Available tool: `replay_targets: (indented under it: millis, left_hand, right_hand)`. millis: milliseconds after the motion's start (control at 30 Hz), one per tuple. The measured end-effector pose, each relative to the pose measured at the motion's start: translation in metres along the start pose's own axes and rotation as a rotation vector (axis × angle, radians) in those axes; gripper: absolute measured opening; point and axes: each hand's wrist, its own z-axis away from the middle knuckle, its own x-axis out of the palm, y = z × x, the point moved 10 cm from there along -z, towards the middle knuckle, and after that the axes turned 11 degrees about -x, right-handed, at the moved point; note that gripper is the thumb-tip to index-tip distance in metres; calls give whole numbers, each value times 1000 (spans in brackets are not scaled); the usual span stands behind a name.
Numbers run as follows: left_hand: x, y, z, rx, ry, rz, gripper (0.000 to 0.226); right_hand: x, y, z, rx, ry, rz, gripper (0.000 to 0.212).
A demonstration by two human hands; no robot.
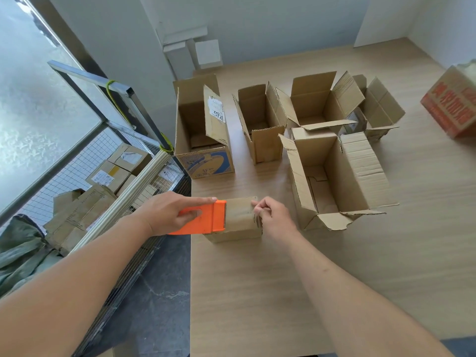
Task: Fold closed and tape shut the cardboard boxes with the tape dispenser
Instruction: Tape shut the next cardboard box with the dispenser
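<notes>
Far left of frame: wire cage cart [134, 161] w/ sealed cartons, right beside the table [257, 292] edge. My left hand [164, 212] grips the orange tape dispenser [206, 217], index finger straight along its top, rest curled round the body. Its blade end sits on the small closed box [239, 222], center frame, close to the table's left edge. Right hand [273, 217] pinches at the box's right top edge; looks like it's pinning the tape end, can't confirm. Risks, imo: pulling left could drag the light box off the edge, or lift the tape end if the pinch slips. Upper center & right: five open boxes [332, 176] not yet folded; red printed carton [453, 104] far right.
</notes>
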Motion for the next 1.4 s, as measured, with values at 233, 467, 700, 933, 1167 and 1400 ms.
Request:
replay_targets:
  millis: [233, 467, 700, 933, 1167, 1400]
  left_hand:
    - [8, 1, -15, -22, -6, 78, 50]
    - [17, -4, -21, -39, -58, 168, 51]
    - [20, -8, -24, -38, -77, 193, 50]
    - [21, -7, -32, -36, -92, 200, 49]
    - [22, -6, -32, -46, -104, 224, 51]
    - [22, -8, -34, -53, -90, 226, 50]
  right_hand:
    - [-4, 22, -9, 170, 10, -153, 20]
    - [-12, 35, -11, 205, 28, 52, 23]
    - [-8, 53, -9, 315, 62, 27, 25]
    - [-10, 63, -4, 436, 159, -158, 20]
    - [5, 68, 18, 676, 347, -612, 35]
    - [0, 59, 15, 543, 399, -401, 8]
